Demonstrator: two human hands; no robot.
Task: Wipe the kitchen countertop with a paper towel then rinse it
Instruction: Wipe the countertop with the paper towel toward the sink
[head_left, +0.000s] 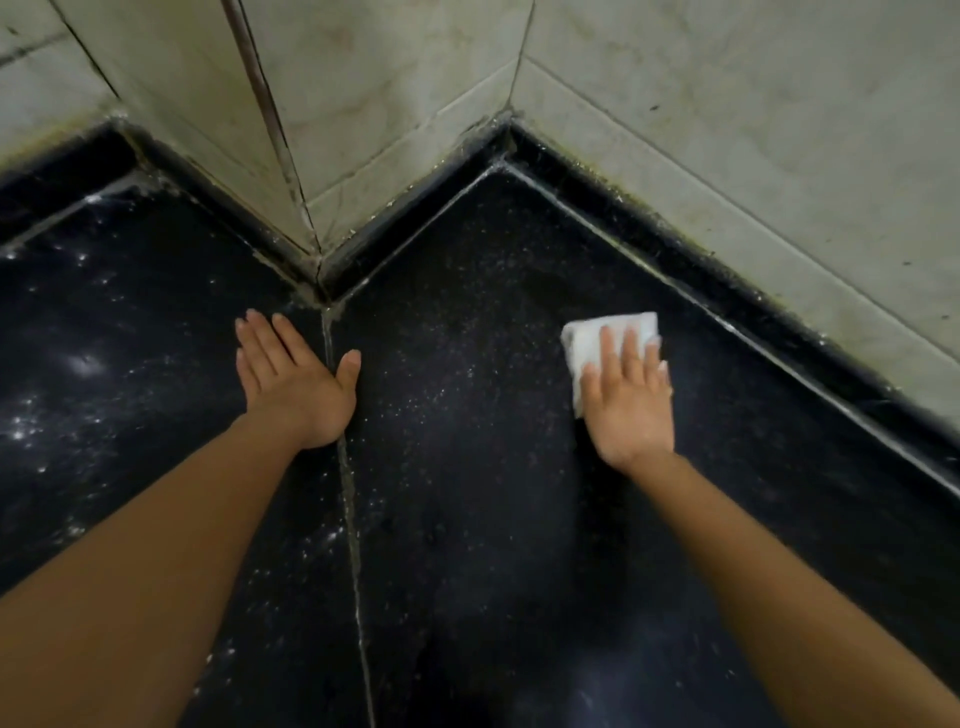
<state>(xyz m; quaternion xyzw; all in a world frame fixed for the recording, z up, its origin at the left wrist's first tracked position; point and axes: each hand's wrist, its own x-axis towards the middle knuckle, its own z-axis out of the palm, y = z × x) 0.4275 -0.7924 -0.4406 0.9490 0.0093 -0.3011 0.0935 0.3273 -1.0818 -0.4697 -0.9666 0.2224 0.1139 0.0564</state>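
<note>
- counter (467, 519): specks everywhere, so grit could just get smeared around.
- left hand (291, 379): laid flat by the seam (349, 499), nothing held.
- right hand (628, 400): pressed flat on the paper towel (587, 338), fingers straight.
- paper towel: pinned near the counter's right edge; could get shredded on grout.

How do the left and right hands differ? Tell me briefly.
The left hand rests bare on the countertop; the right hand presses a paper towel. The left hand lies over the seam; the right hand sits nearer the right wall. Both are flat, palms down, fingers straight.
</note>
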